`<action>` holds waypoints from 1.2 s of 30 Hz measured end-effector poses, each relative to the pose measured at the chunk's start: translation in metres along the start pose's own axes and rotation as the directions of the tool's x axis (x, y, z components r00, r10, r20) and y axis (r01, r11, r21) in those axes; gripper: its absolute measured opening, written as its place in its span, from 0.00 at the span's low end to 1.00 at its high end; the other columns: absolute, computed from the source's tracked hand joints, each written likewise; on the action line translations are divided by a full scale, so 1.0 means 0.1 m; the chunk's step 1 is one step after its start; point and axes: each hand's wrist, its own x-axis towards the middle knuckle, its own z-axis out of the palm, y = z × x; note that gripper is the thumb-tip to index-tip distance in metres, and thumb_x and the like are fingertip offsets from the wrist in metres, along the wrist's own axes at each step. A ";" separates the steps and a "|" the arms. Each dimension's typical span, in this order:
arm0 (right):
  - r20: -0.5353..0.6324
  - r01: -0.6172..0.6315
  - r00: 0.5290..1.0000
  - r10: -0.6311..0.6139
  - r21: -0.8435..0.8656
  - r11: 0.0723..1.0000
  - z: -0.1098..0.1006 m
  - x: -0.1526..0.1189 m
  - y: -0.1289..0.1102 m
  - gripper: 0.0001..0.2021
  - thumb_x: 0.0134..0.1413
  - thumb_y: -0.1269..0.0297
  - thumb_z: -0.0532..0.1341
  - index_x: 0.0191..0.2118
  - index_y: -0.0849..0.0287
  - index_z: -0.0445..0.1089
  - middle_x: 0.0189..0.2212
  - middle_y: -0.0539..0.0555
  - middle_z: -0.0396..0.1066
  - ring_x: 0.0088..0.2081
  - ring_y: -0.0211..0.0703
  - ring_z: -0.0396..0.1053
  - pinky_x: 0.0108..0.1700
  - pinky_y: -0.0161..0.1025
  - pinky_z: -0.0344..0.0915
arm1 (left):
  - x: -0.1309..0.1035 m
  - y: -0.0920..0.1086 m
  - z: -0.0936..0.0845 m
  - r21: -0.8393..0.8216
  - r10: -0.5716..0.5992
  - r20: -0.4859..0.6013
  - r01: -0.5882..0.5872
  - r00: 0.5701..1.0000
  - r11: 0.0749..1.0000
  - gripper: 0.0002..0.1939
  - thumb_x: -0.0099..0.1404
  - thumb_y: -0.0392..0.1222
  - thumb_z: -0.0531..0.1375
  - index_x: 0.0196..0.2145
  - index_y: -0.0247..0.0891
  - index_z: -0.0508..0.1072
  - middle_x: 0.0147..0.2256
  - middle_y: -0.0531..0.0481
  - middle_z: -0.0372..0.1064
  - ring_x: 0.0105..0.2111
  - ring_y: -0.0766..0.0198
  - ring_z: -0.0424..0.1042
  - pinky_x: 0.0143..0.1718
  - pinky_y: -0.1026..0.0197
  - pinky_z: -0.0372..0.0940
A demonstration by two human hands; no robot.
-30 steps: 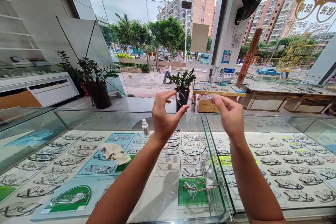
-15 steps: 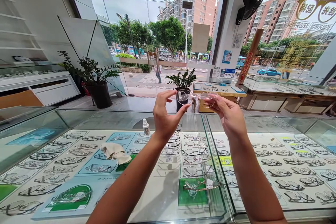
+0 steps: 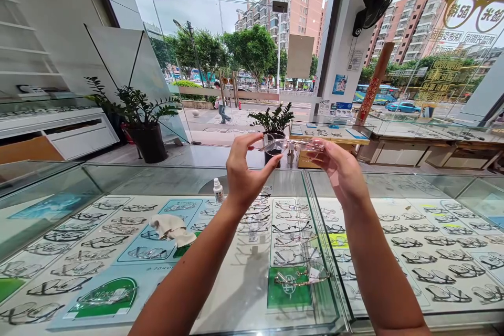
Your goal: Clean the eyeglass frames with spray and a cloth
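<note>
Held up by my two bare hands above a glass-topped display counter (image 3: 228, 307), a pair of pale, thin wire-rimmed eyeglasses with clear rounded lenses (image 3: 291, 145) hangs between my fingertips, clear of any support. My left hand (image 3: 244, 176) is spread into a wide C, forefinger at the top of the near lens and thumb at its lower edge, with only the tips at the rim. My right hand (image 3: 346, 173) is closed much tighter, thumb and fingers pinched at the opposite end of the frame; exactly which part lies between them I cannot tell.

The likeliest trouble, I judge, is a slip: with so little skin on so slim a rim, a small loosening of my left thumb could let that side swing down. Uneven force is another risk, since a twist from my right pinch against my left hold could bend the bridge or spring a lens. My left fingertips could also smudge the lens if they slid inward off the wire.

A drop would probably end on the hard glass below my grip. Lower and to the left of my left hand stand a small white plastic bottle (image 3: 218, 190) and, further out, a crumpled cream cloth (image 3: 171, 228), which a sweeping left forearm might knock or drag.
</note>
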 end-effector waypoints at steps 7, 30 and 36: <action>0.012 0.211 0.976 -0.216 -0.278 0.937 -0.05 -0.04 -0.10 0.10 0.62 0.54 0.67 0.46 0.50 0.81 0.49 0.55 0.81 0.54 0.52 0.76 0.61 0.54 0.69 | 0.10 0.10 -0.11 0.025 0.189 0.237 -0.200 0.953 0.979 0.29 0.64 0.42 0.72 0.61 0.45 0.70 0.55 0.43 0.74 0.55 0.50 0.75 0.56 0.46 0.73; 0.358 0.037 0.933 0.040 -0.208 0.978 -0.08 -0.05 -0.08 0.09 0.62 0.52 0.68 0.36 0.51 0.81 0.58 0.56 0.76 0.59 0.53 0.72 0.65 0.59 0.65 | 0.10 0.17 -0.12 -0.290 -0.023 0.445 0.169 0.895 0.942 0.27 0.62 0.41 0.71 0.57 0.45 0.70 0.54 0.41 0.74 0.49 0.53 0.80 0.38 0.55 0.73; 0.413 -0.099 0.902 0.126 -0.087 0.991 -0.06 -0.06 -0.09 0.12 0.61 0.50 0.69 0.35 0.53 0.78 0.55 0.56 0.80 0.56 0.51 0.76 0.63 0.56 0.68 | 0.05 0.16 -0.08 -0.406 -0.103 0.482 0.326 0.870 0.853 0.28 0.62 0.42 0.71 0.58 0.45 0.71 0.54 0.39 0.74 0.48 0.51 0.81 0.36 0.56 0.74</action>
